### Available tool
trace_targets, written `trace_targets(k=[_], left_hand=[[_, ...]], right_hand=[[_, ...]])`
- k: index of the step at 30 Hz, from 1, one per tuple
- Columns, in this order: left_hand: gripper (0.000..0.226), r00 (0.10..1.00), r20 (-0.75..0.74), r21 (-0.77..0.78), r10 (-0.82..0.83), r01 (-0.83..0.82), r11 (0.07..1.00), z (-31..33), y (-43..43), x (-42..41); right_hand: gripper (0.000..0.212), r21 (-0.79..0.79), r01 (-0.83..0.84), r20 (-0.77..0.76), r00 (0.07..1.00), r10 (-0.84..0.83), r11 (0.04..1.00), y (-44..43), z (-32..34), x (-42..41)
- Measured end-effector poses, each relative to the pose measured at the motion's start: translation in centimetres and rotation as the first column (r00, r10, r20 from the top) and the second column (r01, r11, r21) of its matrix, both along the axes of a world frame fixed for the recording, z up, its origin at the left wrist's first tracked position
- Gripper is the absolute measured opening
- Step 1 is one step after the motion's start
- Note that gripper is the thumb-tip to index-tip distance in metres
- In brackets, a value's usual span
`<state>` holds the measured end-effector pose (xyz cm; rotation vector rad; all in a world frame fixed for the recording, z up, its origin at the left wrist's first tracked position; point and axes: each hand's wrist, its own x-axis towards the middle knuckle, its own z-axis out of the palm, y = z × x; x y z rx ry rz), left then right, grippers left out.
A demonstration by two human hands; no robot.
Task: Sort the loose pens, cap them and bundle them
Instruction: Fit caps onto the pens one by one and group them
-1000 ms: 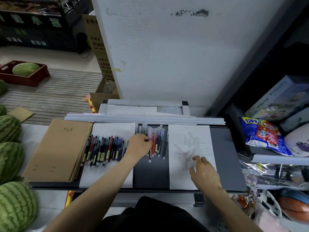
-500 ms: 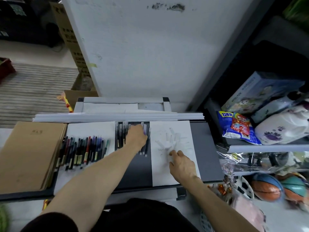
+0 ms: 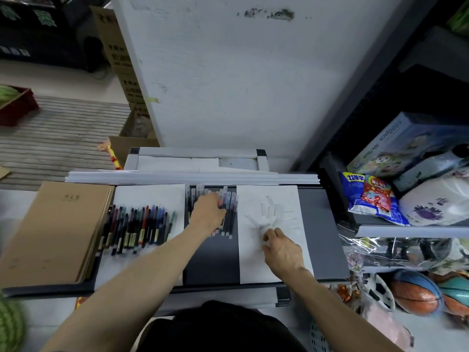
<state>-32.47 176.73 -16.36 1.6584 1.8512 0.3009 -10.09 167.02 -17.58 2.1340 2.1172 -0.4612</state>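
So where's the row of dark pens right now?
Head view, left side: the dark pens lie on the left white sheet, between the brown notebooks and the left hand.

Both forearms bare, extended from the near edge toward the far side. Left hand (image 3: 208, 214) palm down, knuckles uppermost, fingers bent downward at the far end; grip not discernible. Right hand (image 3: 283, 250) nearer and to the right, palm down, fingers curled, thumb and forefinger tips close together.
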Motion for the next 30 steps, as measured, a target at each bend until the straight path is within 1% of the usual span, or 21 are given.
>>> trace_targets(k=[3, 6, 9, 11, 14, 17, 21, 25, 27, 28, 30], left_hand=[[0.016, 0.999, -0.048, 0.034, -0.004, 0.005, 0.999, 0.3, -1.3, -2.0], [0.006, 0.995, -0.093, 0.072, 0.043, -0.036, 0.997, 0.5, -2.8, -5.0], [0.010, 0.972, -0.217, 0.070, 0.086, -0.072, 0.995, 0.5, -4.2, -8.3], [0.014, 0.948, -0.309, 0.043, 0.080, -0.070, 0.997, 0.2, -4.6, -10.0], [0.017, 0.916, -0.400, -0.020, 0.028, -0.039, 0.999, -0.7, -5.1, -11.4], [0.022, 0.915, -0.403, -0.045, 0.003, -0.022, 0.999, -1.5, -5.6, -11.4], [0.022, 0.907, -0.420, -0.035, 0.005, -0.021, 0.999, -1.9, -5.8, -10.7], [0.019, 0.899, -0.435, 0.009, 0.055, -0.056, 0.998, -1.2, -6.4, -10.5], [0.022, 0.913, -0.395, 0.048, 0.103, -0.091, 0.995, -0.3, -6.9, -10.4], [0.022, 0.932, -0.338, 0.070, 0.134, -0.117, 0.991, 0.2, -7.2, -10.4], [0.017, 0.978, -0.154, 0.097, 0.140, -0.126, 0.987, 1.4, -8.3, -10.0]], right_hand=[[0.020, 0.052, -0.010, -0.004, 1.000, 0.010, 0.999, 0.0, 0.3, -0.5], [0.018, 0.128, 0.005, -0.062, 0.998, 0.003, 0.992, 0.2, 0.7, -0.8], [0.017, 0.104, 0.037, -0.180, 0.984, -0.018, 0.994, 0.5, 0.9, -1.7], [0.017, 0.055, 0.089, -0.333, 0.941, -0.066, 0.994, 0.6, 1.2, -2.6], [0.013, -0.006, 0.152, -0.539, 0.832, -0.131, 0.988, 0.7, 2.2, -4.2], [0.004, -0.080, 0.190, -0.701, 0.688, -0.191, 0.978, 0.5, 3.3, -5.7], [0.006, -0.171, 0.198, -0.816, 0.520, -0.252, 0.965, 0.3, 4.9, -7.0], [0.006, -0.239, 0.161, -0.893, 0.352, -0.282, 0.958, 0.5, 6.3, -7.5], [0.012, -0.278, 0.152, -0.909, 0.279, -0.310, 0.949, 0.6, 7.0, -7.5], [0.017, -0.299, 0.149, -0.916, 0.233, -0.327, 0.943, 0.7, 7.3, -7.5], [0.028, -0.337, 0.156, -0.925, 0.130, -0.357, 0.929, 0.7, 7.9, -7.4]])
